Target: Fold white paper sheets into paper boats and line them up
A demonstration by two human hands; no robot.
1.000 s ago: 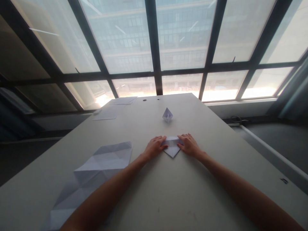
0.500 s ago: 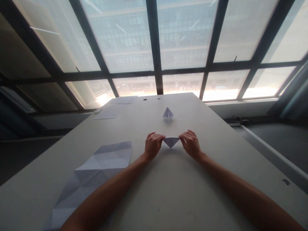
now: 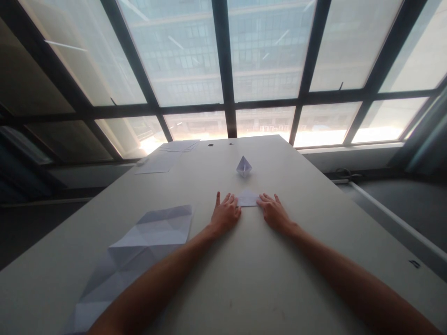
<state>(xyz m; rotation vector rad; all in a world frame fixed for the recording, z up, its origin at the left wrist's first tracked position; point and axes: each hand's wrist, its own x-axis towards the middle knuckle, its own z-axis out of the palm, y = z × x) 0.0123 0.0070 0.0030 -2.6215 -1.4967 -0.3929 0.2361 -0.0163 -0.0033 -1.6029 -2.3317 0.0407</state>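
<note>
A small folded white paper triangle (image 3: 247, 198) lies flat on the white table (image 3: 279, 260), its point facing away from me. My left hand (image 3: 225, 213) rests at its left corner with the fingers spread. At the right corner, the fingertips of my right hand (image 3: 274, 211) touch the paper, and that hand is open too. Just beyond stands a folded paper piece (image 3: 244, 166) with a pointed top. A large creased sheet (image 3: 150, 232) lies to the left, partly hidden under my left forearm.
Flat sheets of paper (image 3: 157, 163) lie at the far left of the table. Dark-framed windows (image 3: 265, 51) rise behind the far edge. Near the right edge is a small dark mark (image 3: 415, 264). A cable (image 3: 344, 173) shows beyond that edge.
The small paper was pinched between both hands with its point toward me; now it lies flat with its point away. Both hands have opened their fingers over its ends.
</note>
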